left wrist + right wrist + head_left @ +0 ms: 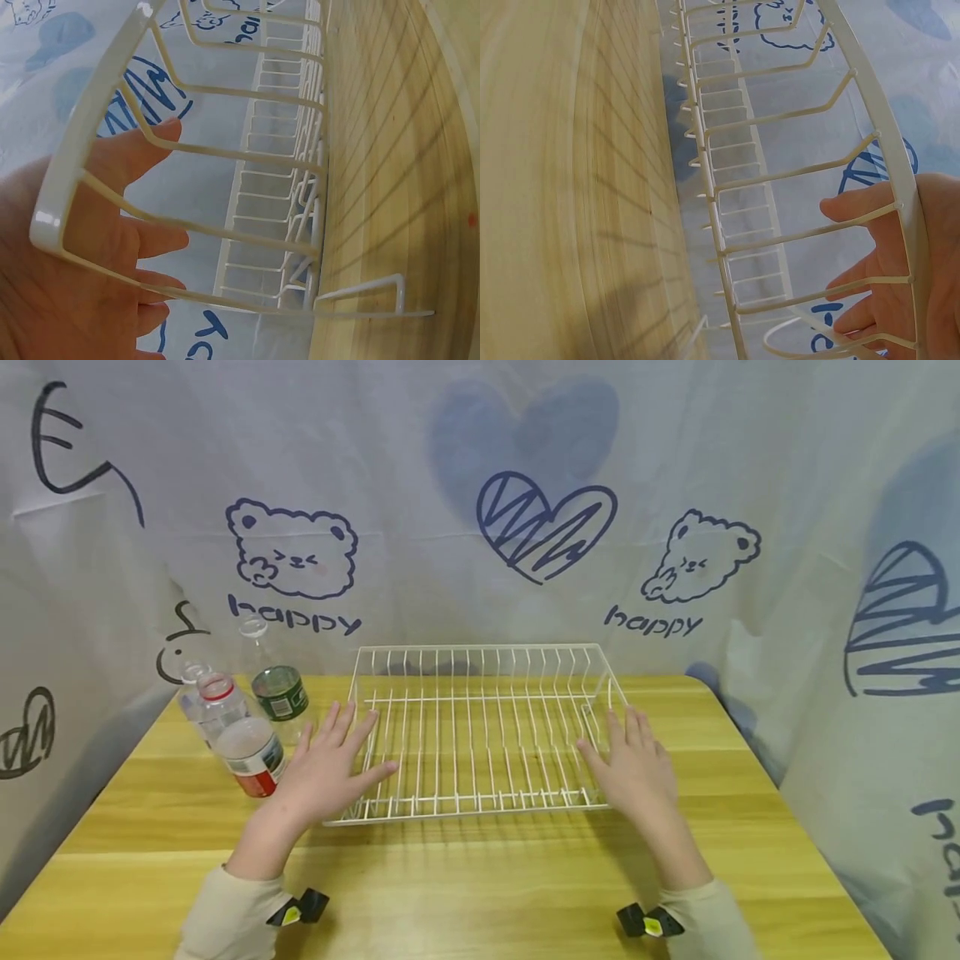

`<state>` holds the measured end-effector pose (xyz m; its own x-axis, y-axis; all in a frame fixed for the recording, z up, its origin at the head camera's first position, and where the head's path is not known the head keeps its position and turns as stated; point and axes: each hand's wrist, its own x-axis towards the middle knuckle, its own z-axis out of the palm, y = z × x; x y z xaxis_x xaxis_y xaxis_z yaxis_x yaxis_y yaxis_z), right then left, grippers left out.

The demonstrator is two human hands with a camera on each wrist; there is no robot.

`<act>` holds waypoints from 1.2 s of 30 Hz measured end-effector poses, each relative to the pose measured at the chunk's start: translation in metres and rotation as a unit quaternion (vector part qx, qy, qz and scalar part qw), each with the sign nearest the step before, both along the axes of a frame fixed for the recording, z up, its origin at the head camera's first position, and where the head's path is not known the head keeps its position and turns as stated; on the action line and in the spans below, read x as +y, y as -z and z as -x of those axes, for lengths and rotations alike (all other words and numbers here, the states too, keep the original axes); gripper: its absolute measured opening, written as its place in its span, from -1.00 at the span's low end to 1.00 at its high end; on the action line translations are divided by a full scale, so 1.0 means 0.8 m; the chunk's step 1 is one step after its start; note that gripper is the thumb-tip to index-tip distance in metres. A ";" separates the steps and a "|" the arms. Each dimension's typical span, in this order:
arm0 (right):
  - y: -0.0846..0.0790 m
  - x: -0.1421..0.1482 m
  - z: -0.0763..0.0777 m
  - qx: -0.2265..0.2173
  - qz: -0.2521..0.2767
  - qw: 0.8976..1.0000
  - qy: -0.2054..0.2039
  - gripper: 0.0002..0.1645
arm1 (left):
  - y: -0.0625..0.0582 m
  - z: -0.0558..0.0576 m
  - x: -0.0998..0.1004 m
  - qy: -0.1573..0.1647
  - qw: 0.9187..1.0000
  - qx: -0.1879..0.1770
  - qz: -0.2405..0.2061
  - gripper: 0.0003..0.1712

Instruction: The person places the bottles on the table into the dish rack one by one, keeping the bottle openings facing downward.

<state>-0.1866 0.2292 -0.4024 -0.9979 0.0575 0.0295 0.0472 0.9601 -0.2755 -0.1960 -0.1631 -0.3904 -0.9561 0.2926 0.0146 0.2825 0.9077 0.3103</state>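
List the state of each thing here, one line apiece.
Left hand: thumb apart from fingers
Right hand: thumb apart from fingers
Wire rack: unloaded, between the hands
Green-label bottle: upright, no cap visible
Red-label bottle: upright, no cap visible
Leftmost bottle: upright, partly hidden

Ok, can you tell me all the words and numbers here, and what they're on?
"happy": on the cloth, under the left bear.
"happy": on the cloth, under the right bear.
"h": on the cloth's right side; the rest is cut off.
Green label: too small and blurred to read.
Red-and-white label: also unreadable.
Rack: no words seen.
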 end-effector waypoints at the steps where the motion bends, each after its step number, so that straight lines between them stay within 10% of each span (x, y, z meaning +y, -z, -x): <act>1: 0.000 0.000 0.000 -0.001 0.000 1.000 0.001 0.13 | 0.000 0.000 0.000 0.000 1.000 0.002 0.002 0.01; 17: 0.001 -0.001 -0.002 0.005 0.003 1.000 0.002 0.05 | -0.040 -0.030 -0.017 -0.015 0.991 0.134 -0.008 -0.13; 29: 0.001 -0.002 -0.004 0.004 -0.001 1.000 0.002 0.03 | -0.067 -0.060 -0.060 -0.048 0.909 0.406 -0.084 -0.17; 36: 0.000 -0.002 -0.003 0.003 -0.003 1.000 0.003 0.03 | -0.070 -0.070 -0.099 -0.123 0.897 0.418 -0.079 -0.08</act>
